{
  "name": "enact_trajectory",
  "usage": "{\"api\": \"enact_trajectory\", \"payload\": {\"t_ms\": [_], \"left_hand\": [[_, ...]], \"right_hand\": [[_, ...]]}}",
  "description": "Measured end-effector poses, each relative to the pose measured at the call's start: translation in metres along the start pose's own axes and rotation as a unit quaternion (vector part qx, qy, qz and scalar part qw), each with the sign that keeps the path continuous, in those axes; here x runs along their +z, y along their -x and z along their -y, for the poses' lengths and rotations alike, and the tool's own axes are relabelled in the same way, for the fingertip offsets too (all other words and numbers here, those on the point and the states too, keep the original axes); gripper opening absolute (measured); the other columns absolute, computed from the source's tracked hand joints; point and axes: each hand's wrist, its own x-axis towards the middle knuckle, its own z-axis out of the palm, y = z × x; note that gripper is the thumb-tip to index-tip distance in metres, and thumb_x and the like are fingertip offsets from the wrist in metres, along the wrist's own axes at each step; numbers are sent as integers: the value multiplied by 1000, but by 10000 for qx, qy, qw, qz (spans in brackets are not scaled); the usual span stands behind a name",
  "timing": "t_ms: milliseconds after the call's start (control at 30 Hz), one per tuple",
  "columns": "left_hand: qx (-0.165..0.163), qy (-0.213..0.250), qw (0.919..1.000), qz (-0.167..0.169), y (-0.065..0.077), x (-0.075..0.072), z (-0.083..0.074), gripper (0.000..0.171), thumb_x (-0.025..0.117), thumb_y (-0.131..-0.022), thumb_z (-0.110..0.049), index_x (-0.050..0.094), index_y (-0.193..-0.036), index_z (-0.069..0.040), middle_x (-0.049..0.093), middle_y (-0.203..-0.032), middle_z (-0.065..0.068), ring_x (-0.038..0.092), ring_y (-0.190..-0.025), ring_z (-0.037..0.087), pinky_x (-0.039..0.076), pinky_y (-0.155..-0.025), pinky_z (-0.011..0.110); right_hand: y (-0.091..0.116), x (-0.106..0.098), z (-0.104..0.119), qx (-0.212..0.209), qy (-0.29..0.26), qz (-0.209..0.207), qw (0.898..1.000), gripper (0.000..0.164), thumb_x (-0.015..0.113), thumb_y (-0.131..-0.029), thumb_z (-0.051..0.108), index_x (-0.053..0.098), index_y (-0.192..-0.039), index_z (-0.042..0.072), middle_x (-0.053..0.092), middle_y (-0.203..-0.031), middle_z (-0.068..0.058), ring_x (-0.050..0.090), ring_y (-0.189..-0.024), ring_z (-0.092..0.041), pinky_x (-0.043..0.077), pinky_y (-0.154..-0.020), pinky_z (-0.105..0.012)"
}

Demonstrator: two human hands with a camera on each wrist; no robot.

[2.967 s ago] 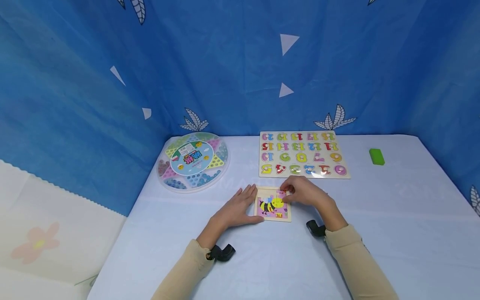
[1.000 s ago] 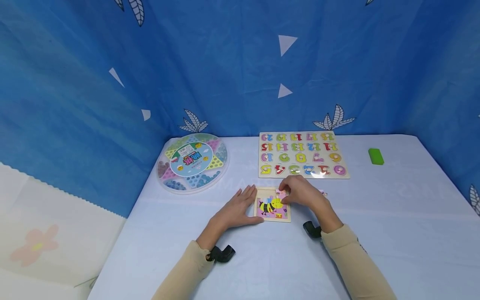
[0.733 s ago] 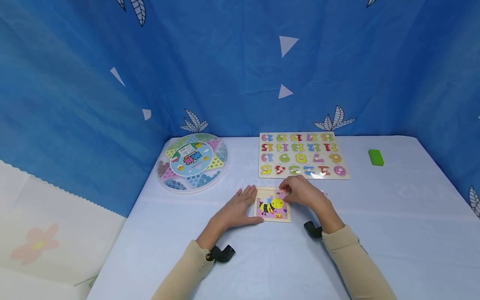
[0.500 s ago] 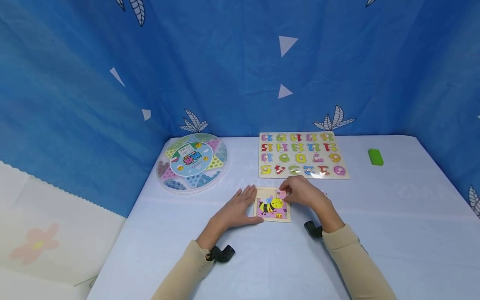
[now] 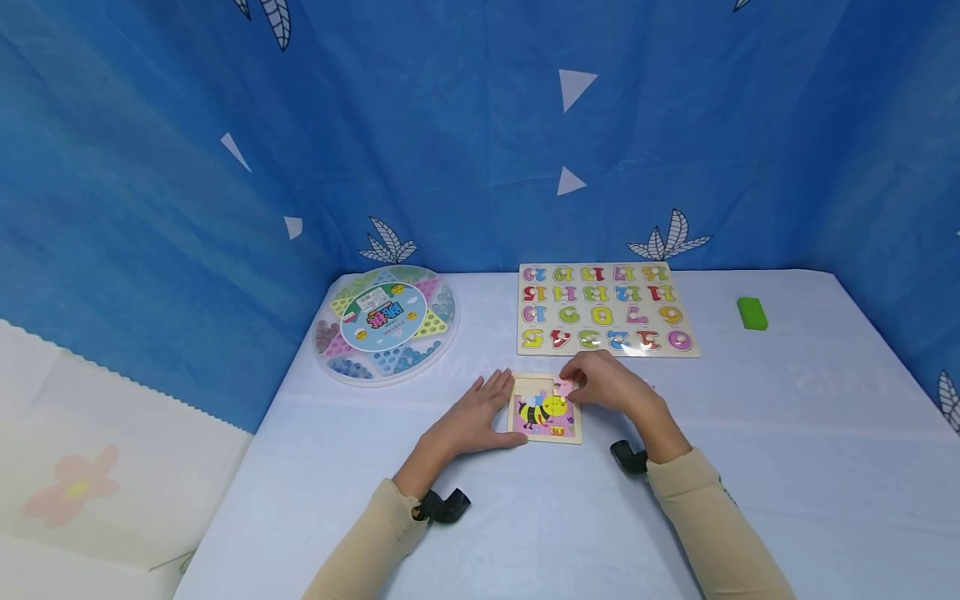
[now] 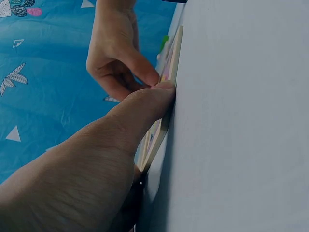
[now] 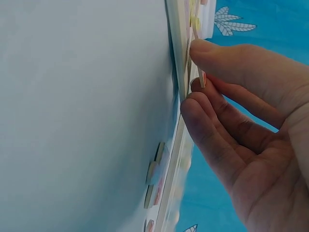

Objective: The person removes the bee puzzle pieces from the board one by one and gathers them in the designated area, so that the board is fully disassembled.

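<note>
A small square wooden bee puzzle [image 5: 542,412] lies on the white table, its upper left part bare of pieces. My left hand [image 5: 468,417] rests spread along its left side, the fingers toward the far left corner and the thumb on the near edge. In the left wrist view the thumb [image 6: 157,96] presses on the board's rim. My right hand [image 5: 607,383] pinches a pink puzzle piece [image 5: 562,387] between thumb and fingers at the upper right corner. The right wrist view shows that thin piece [image 7: 201,72] tilted up from the board.
Behind the puzzle lies a number board [image 5: 600,304]. A round Chinese checkers set [image 5: 386,325] is at the back left, a green block [image 5: 752,313] at the back right. Several loose pieces [image 7: 153,171] lie on the table, mostly hidden behind my right hand in the head view.
The pink piece in my right fingers has tilted and shifted slightly at the upper right corner. My right hand has moved only a little; the left hand has stayed in place.
</note>
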Motion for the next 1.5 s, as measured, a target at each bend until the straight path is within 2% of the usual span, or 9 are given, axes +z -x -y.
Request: {"api": "enact_trajectory", "payload": {"t_ms": [633, 1300, 1500], "left_hand": [[19, -92, 10000, -11, -2, 0, 1, 99, 59, -86, -65, 16, -156, -9, 10, -165, 4, 6, -154, 18, 10, -126, 40], [-7, 15, 10000, -20, 0, 1, 0, 100, 60, -85, -64, 16, -156, -9, 11, -165, 4, 6, -154, 18, 10, -126, 40], [-44, 26, 10000, 6, 0, 1, -1, 100, 60, -85, -65, 16, -156, -11, 9, -165, 2, 5, -154, 16, 8, -126, 38]], "right_hand": [[8, -8, -4, 62, -207, -31, 9998, 37, 82, -78, 14, 72, -112, 7, 68, -99, -2, 58, -88, -17, 56, -85, -34], [28, -20, -19, 43, 20, -150, 9999, 33, 79, -80, 10, 72, -112, 6, 69, -102, -5, 58, -88, -16, 57, -84, -36], [36, -24, -27, 38, 19, -188, 9998, 34, 78, -81, 11, 71, -113, 4, 69, -99, -4, 56, -85, -17, 56, -77, -31]]}}
